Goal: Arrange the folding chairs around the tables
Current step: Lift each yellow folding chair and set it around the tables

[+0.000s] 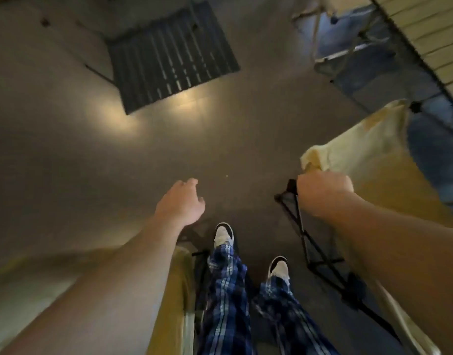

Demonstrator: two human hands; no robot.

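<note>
My right hand [322,193] grips the top edge of a tan fabric folding chair [361,149] with a black frame, at my right side. My left hand [182,203] hovers above the floor with its fingers loosely curled and nothing in it. Below my left forearm lies another tan folding chair [179,290], its fabric edge beside my left leg. A slatted beige table [425,34] runs along the upper right. Under and beside it stands a further chair with a pale frame [330,57].
A dark slatted table top [169,57] stands ahead on the grey floor [66,149]. Bright light patches lie just in front of it. My feet in white-and-black shoes [224,234] stand between the two tan chairs.
</note>
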